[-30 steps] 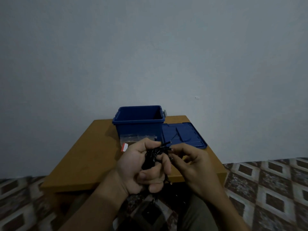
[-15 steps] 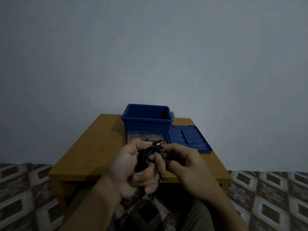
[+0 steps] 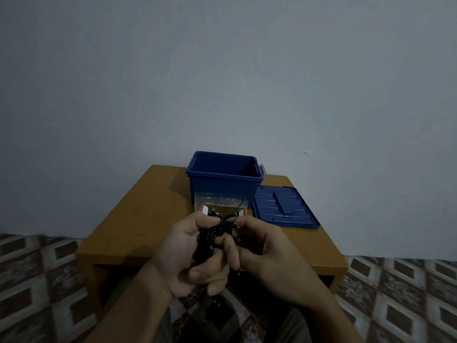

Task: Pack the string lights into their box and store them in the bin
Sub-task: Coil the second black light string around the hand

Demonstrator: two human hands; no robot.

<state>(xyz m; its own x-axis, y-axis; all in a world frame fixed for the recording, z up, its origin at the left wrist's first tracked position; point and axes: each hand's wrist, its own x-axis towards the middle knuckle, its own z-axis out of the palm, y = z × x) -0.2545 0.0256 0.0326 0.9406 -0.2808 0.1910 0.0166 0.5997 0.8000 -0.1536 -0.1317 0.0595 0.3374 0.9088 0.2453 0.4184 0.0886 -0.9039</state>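
A bundle of black string lights point(image 3: 210, 240) sits in my left hand point(image 3: 190, 256), whose fingers curl around it above the near edge of the table. My right hand point(image 3: 264, 253) pinches the loose wire ends at the top of the bundle. Behind my hands lies the clear lights box point(image 3: 217, 203) with red and white end labels, flat on the table against the bin. The open blue bin point(image 3: 222, 184) stands at the back of the table. Its blue lid point(image 3: 282, 209) lies flat to the right of it.
The small wooden table point(image 3: 138, 216) stands against a pale wall. Patterned floor tiles point(image 3: 395, 293) spread on both sides. My legs show under the table's near edge.
The view has tilted so the table and bin sit lower and more central. Both hands stay on the bundle, with the right hand's fingers shifting at the wire ends.
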